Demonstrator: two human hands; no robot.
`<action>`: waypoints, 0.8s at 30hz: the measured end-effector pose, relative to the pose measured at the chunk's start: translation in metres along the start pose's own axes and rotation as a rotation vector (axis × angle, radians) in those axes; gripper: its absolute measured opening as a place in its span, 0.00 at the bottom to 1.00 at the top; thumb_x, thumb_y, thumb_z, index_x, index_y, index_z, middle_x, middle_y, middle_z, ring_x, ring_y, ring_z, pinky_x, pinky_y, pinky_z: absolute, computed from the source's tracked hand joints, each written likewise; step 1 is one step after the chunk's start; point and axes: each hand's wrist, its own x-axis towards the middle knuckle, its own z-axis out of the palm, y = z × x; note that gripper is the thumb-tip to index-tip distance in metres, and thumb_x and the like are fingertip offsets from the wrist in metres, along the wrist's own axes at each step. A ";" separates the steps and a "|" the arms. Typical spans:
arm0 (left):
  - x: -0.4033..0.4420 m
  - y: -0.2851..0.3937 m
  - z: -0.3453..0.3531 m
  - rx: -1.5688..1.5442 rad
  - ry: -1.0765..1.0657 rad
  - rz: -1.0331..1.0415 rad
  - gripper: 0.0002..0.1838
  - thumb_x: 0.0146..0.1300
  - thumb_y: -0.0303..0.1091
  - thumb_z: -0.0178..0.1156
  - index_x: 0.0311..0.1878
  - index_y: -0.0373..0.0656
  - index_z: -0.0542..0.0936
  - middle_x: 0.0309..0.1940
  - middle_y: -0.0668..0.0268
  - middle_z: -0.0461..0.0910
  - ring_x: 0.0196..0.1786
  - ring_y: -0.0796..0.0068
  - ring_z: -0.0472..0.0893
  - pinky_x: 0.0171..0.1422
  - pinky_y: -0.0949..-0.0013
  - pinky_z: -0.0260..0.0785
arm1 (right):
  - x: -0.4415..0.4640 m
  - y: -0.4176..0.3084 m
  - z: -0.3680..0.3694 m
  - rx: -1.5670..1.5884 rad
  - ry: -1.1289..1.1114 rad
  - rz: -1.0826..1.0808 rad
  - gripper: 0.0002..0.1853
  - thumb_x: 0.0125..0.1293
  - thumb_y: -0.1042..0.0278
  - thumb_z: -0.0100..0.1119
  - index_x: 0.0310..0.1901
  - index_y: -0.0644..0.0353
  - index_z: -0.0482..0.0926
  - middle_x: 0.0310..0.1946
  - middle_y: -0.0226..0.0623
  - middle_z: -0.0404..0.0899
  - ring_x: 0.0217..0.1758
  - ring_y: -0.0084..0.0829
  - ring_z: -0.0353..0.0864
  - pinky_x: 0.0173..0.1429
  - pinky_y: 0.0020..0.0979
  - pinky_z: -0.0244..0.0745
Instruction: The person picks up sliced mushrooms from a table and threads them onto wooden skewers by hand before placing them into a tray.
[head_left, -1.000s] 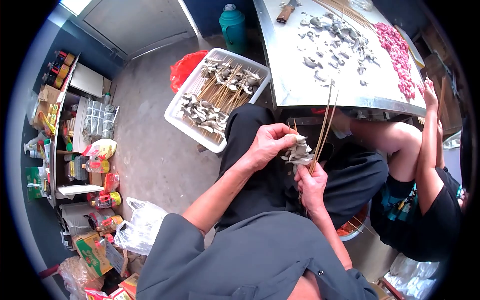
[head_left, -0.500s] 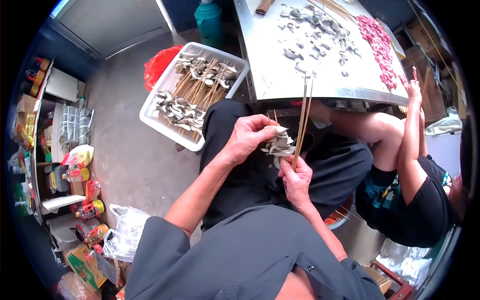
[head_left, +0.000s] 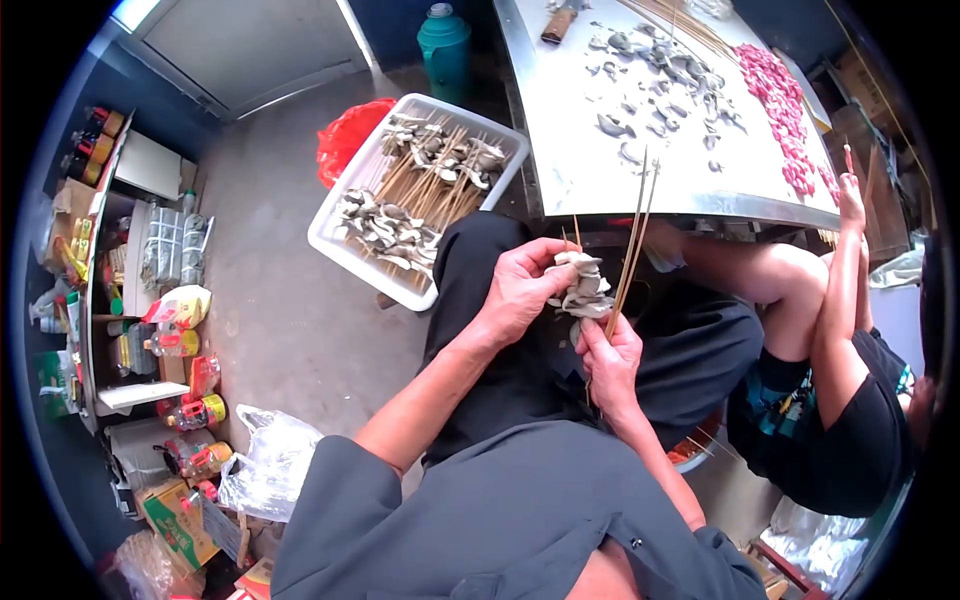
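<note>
Over my lap, my left hand (head_left: 520, 290) is closed, with thumb and fingertips pinching grey-white mushroom pieces (head_left: 584, 290) bunched on skewers. Pointed skewer tips stick up just above these fingers. My right hand (head_left: 612, 365) sits lower and to the right, its fingers closed around several long bamboo skewers (head_left: 632, 250) that lean upward. It is also right beneath the bunched mushroom, touching its lower end. How the skewers run inside the right hand is hidden by the fingers.
A white tub (head_left: 325, 240) holds mushroom skewers, beside a red plastic bag (head_left: 345, 135). On the metal table (head_left: 570, 185) lie loose mushroom pieces (head_left: 665, 75), pink meat pieces (head_left: 775, 110) and a brown handle (head_left: 559, 24). Another person's hand (head_left: 850, 200) holds a meat skewer at right. A teal flask (head_left: 445, 55) stands behind.
The view has shifted, so the surroundings appear farther right and slightly lower. Both hands keep their grip, and the mushroom pieces look more tightly bunched between them.
</note>
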 end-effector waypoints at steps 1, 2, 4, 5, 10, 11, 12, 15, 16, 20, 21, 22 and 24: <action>0.001 0.004 -0.002 0.009 0.001 0.004 0.13 0.64 0.26 0.61 0.52 0.38 0.78 0.42 0.67 0.82 0.42 0.82 0.80 0.48 0.78 0.72 | 0.002 -0.001 -0.002 -0.029 -0.029 -0.015 0.03 0.69 0.70 0.56 0.39 0.60 0.76 0.20 0.23 0.72 0.17 0.09 0.58 0.21 0.15 0.49; 0.003 0.009 -0.003 0.017 0.048 0.034 0.13 0.64 0.26 0.60 0.51 0.37 0.78 0.42 0.67 0.82 0.42 0.82 0.80 0.48 0.77 0.73 | 0.005 -0.002 -0.004 -0.023 -0.035 -0.021 0.03 0.69 0.70 0.56 0.39 0.60 0.76 0.20 0.23 0.72 0.17 0.09 0.58 0.21 0.15 0.49; 0.010 0.026 -0.006 -0.006 0.170 0.138 0.12 0.64 0.25 0.60 0.50 0.36 0.78 0.41 0.65 0.82 0.42 0.79 0.81 0.47 0.75 0.74 | 0.007 -0.001 -0.006 -0.097 -0.088 -0.022 0.05 0.69 0.69 0.56 0.39 0.60 0.77 0.20 0.23 0.72 0.18 0.09 0.59 0.22 0.15 0.51; 0.016 0.040 -0.014 0.019 0.217 0.219 0.12 0.64 0.27 0.60 0.50 0.36 0.78 0.40 0.66 0.82 0.41 0.78 0.81 0.47 0.74 0.74 | 0.006 -0.003 -0.005 -0.154 -0.101 -0.017 0.06 0.70 0.68 0.55 0.39 0.61 0.77 0.20 0.23 0.72 0.19 0.09 0.60 0.23 0.15 0.54; 0.043 0.145 -0.094 0.165 0.394 0.623 0.10 0.63 0.28 0.61 0.45 0.34 0.75 0.39 0.60 0.80 0.41 0.72 0.82 0.42 0.68 0.80 | -0.003 0.016 -0.010 -0.170 -0.147 0.073 0.07 0.70 0.68 0.54 0.39 0.63 0.77 0.19 0.24 0.73 0.18 0.10 0.61 0.22 0.16 0.54; 0.048 0.168 -0.106 0.191 0.482 0.595 0.10 0.63 0.26 0.60 0.46 0.33 0.74 0.40 0.58 0.80 0.41 0.72 0.83 0.41 0.70 0.80 | -0.003 0.020 -0.012 -0.187 -0.160 0.071 0.07 0.70 0.68 0.54 0.39 0.63 0.77 0.19 0.24 0.73 0.18 0.10 0.61 0.22 0.17 0.54; 0.053 0.186 -0.122 0.251 0.462 0.561 0.12 0.63 0.26 0.59 0.48 0.33 0.73 0.38 0.59 0.80 0.37 0.73 0.83 0.42 0.71 0.81 | -0.003 0.023 -0.014 -0.204 -0.172 0.070 0.07 0.70 0.68 0.53 0.39 0.63 0.77 0.19 0.24 0.73 0.17 0.10 0.61 0.22 0.17 0.54; 0.080 0.209 -0.179 0.562 0.464 0.385 0.11 0.63 0.25 0.59 0.48 0.34 0.75 0.37 0.60 0.82 0.35 0.75 0.83 0.39 0.73 0.79 | -0.002 0.025 -0.011 -0.225 -0.209 0.092 0.09 0.70 0.65 0.54 0.38 0.62 0.78 0.18 0.24 0.73 0.18 0.10 0.61 0.23 0.17 0.55; 0.092 0.206 -0.202 0.651 0.448 0.295 0.11 0.63 0.25 0.59 0.47 0.34 0.76 0.35 0.61 0.82 0.34 0.76 0.83 0.38 0.74 0.78 | -0.002 0.025 -0.009 -0.240 -0.232 0.109 0.10 0.70 0.64 0.55 0.38 0.62 0.78 0.18 0.24 0.73 0.18 0.10 0.62 0.23 0.17 0.56; 0.127 0.182 -0.244 0.820 0.363 0.161 0.11 0.61 0.28 0.61 0.46 0.36 0.80 0.31 0.66 0.82 0.32 0.81 0.80 0.37 0.77 0.74 | 0.002 0.026 -0.008 -0.259 -0.245 0.134 0.11 0.69 0.62 0.55 0.38 0.62 0.78 0.19 0.24 0.73 0.19 0.11 0.62 0.24 0.17 0.57; 0.138 0.173 -0.252 0.787 0.358 0.145 0.12 0.57 0.28 0.63 0.45 0.36 0.82 0.30 0.66 0.81 0.32 0.81 0.79 0.36 0.77 0.72 | 0.003 0.026 -0.008 -0.262 -0.233 0.139 0.12 0.69 0.61 0.55 0.38 0.62 0.78 0.19 0.24 0.73 0.19 0.11 0.62 0.24 0.17 0.57; 0.147 0.166 -0.254 0.786 0.353 0.137 0.12 0.57 0.28 0.63 0.45 0.36 0.82 0.30 0.66 0.81 0.32 0.81 0.79 0.36 0.77 0.72 | 0.003 0.025 -0.010 -0.261 -0.227 0.145 0.12 0.69 0.61 0.55 0.38 0.62 0.78 0.19 0.24 0.73 0.19 0.11 0.62 0.24 0.17 0.57; 0.165 0.155 -0.262 0.823 0.334 0.095 0.12 0.57 0.29 0.64 0.44 0.38 0.83 0.30 0.67 0.81 0.32 0.82 0.78 0.36 0.77 0.72 | 0.005 0.025 -0.012 -0.292 -0.193 0.161 0.13 0.69 0.60 0.55 0.38 0.62 0.78 0.19 0.24 0.73 0.19 0.11 0.62 0.25 0.17 0.57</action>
